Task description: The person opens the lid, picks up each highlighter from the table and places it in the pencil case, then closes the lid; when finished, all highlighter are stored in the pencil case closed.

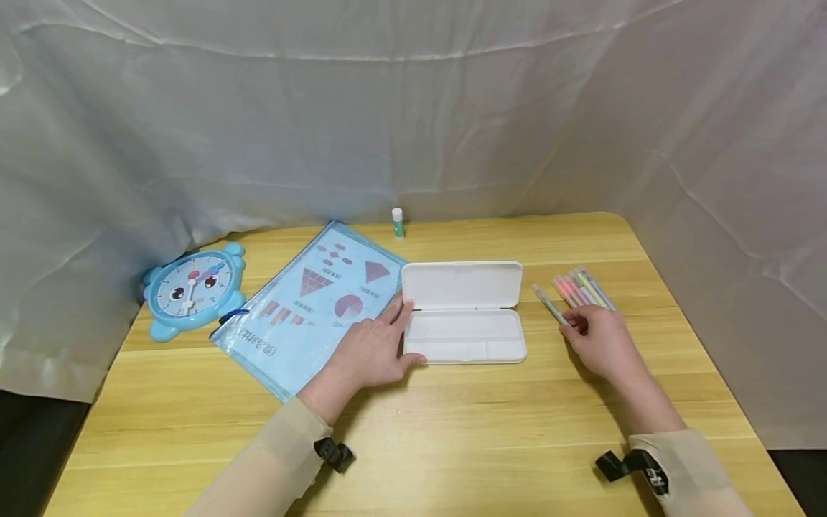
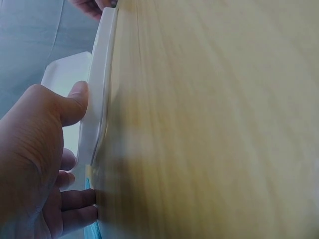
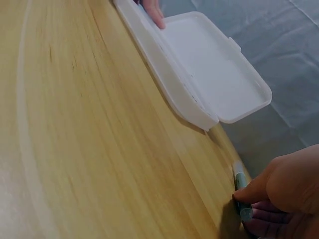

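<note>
An open white pencil case [image 1: 465, 336], lid raised at the back, lies mid-table with bare compartments. My left hand [image 1: 371, 350] holds its left end, thumb at the front corner and index finger by the hinge. In the left wrist view that thumb presses the case's wall [image 2: 97, 104], the other fingers reaching past the end. To the right of the case, my right hand [image 1: 601, 341] pinches a green marker [image 1: 549, 304] between thumb and fingers. The right wrist view shows this marker [image 3: 240, 180] close over the wood. Several pastel markers [image 1: 584, 287] lie beyond the right hand.
A blue zip document pouch [image 1: 310, 309] with printed shapes lies left of the case, partly under my left forearm. Farther left is a blue toy clock [image 1: 196, 287]. A glue stick [image 1: 398, 224] stands near the back edge, before a grey curtain [image 1: 388, 129].
</note>
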`<act>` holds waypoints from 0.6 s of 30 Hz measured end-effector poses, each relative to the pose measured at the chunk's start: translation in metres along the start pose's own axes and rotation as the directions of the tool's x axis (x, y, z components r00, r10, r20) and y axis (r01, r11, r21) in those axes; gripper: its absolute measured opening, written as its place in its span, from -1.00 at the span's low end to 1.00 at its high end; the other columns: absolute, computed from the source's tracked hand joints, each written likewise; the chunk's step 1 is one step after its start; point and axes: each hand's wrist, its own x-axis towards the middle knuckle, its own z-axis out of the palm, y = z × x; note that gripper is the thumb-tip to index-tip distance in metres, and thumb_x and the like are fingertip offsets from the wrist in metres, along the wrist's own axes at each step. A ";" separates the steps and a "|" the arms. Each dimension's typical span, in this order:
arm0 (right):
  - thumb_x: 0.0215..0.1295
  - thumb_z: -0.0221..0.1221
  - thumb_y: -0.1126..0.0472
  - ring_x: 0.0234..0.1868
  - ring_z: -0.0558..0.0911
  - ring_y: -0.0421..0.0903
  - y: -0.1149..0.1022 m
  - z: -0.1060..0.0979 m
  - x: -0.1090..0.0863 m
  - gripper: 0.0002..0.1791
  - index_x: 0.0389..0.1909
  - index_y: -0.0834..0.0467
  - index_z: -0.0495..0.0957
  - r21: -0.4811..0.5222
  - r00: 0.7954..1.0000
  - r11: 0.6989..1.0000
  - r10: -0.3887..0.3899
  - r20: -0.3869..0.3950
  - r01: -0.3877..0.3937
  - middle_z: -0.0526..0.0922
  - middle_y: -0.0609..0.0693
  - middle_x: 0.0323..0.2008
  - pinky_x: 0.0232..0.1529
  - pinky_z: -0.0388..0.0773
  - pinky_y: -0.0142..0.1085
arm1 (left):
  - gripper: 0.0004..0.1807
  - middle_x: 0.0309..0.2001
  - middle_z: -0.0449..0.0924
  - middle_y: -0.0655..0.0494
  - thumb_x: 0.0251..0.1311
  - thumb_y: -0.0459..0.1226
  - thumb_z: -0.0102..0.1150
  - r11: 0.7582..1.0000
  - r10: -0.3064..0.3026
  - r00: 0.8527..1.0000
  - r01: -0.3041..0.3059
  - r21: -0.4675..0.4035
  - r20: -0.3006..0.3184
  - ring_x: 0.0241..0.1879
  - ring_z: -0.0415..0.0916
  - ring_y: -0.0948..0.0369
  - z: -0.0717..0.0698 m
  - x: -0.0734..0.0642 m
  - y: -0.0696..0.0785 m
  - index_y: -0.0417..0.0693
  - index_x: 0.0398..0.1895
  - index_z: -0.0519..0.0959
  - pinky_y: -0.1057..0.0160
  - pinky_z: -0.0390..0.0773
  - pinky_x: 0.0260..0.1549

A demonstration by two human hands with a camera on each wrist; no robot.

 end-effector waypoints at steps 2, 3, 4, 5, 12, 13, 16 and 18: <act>0.32 0.36 0.40 -0.41 0.60 -0.04 0.000 0.001 -0.001 -0.85 -0.16 0.41 0.73 -0.002 1.000 1.000 -0.006 -0.006 0.006 0.69 0.06 -0.43 -0.36 0.54 -0.12 | 0.13 0.67 0.00 -0.21 0.36 0.40 0.07 1.000 0.001 1.000 -0.001 0.004 0.005 -0.22 0.71 -0.02 0.000 0.000 0.000 -0.17 0.71 0.07 0.08 0.62 -0.35; 0.32 0.37 0.41 -0.41 0.60 -0.04 0.000 0.001 -0.001 -0.85 -0.15 0.41 0.73 0.000 1.000 1.000 -0.009 -0.010 0.009 0.69 0.06 -0.43 -0.36 0.54 -0.12 | 0.13 0.66 0.01 -0.22 0.36 0.40 0.08 1.000 0.002 1.000 -0.002 -0.001 0.004 -0.23 0.71 -0.02 0.000 0.000 0.000 -0.18 0.70 0.08 0.08 0.62 -0.35; 0.31 0.37 0.42 -0.41 0.59 -0.04 0.000 0.000 -0.002 -0.85 -0.15 0.41 0.73 0.004 1.000 1.000 -0.010 -0.016 0.010 0.69 0.07 -0.42 -0.36 0.53 -0.13 | 0.13 0.66 0.01 -0.22 0.36 0.40 0.08 1.000 0.002 1.000 -0.002 0.000 0.007 -0.23 0.71 -0.02 0.000 0.000 0.000 -0.18 0.70 0.08 0.08 0.62 -0.35; 0.31 0.37 0.42 -0.40 0.59 -0.03 0.000 0.000 -0.002 -0.85 -0.14 0.41 0.73 0.011 1.000 1.000 -0.008 -0.020 0.008 0.69 0.07 -0.42 -0.36 0.52 -0.15 | 0.13 0.66 0.01 -0.22 0.36 0.40 0.08 1.000 0.002 1.000 -0.002 0.001 0.009 -0.24 0.71 -0.02 0.000 0.001 0.000 -0.17 0.70 0.08 0.08 0.62 -0.35; 0.40 0.35 0.36 -0.35 0.56 0.01 -0.006 -0.012 -0.004 -0.78 -0.03 0.42 0.70 0.101 0.998 0.994 0.035 -0.051 -0.030 0.67 0.16 -0.32 -0.39 0.50 -0.33 | 0.13 0.67 0.00 -0.20 0.35 0.40 0.07 1.000 -0.002 1.000 0.002 -0.001 0.005 -0.29 0.70 0.01 0.000 0.001 0.001 -0.17 0.71 0.08 0.09 0.61 -0.36; 0.40 0.35 0.35 -0.34 0.56 0.02 -0.006 -0.015 -0.004 -0.77 -0.03 0.42 0.70 0.109 0.998 0.994 0.028 -0.058 -0.022 0.67 0.17 -0.31 -0.40 0.50 -0.36 | 0.13 0.67 0.00 -0.21 0.35 0.40 0.07 1.000 -0.002 1.000 0.002 -0.002 0.004 -0.28 0.70 0.00 0.000 0.000 0.001 -0.17 0.71 0.08 0.09 0.61 -0.36; 0.39 0.34 0.39 -0.34 0.58 0.04 -0.009 -0.023 -0.003 -0.78 -0.03 0.44 0.69 0.127 0.996 0.991 -0.018 -0.088 0.029 0.68 0.19 -0.30 -0.38 0.49 -0.45 | 0.13 0.66 0.01 -0.21 0.35 0.41 0.07 1.000 0.000 1.000 0.000 0.002 0.006 -0.27 0.70 -0.01 0.000 0.000 0.000 -0.17 0.70 0.09 0.08 0.61 -0.35; 0.39 0.34 0.41 -0.33 0.59 0.03 -0.010 -0.027 -0.002 -0.79 -0.03 0.44 0.69 0.138 0.993 0.988 -0.049 -0.108 0.064 0.69 0.20 -0.30 -0.34 0.48 -0.52 | 0.13 0.66 0.02 -0.22 0.35 0.40 0.08 1.000 0.001 1.000 -0.001 0.001 0.003 -0.30 0.70 -0.01 0.000 0.001 0.000 -0.18 0.70 0.10 0.09 0.61 -0.36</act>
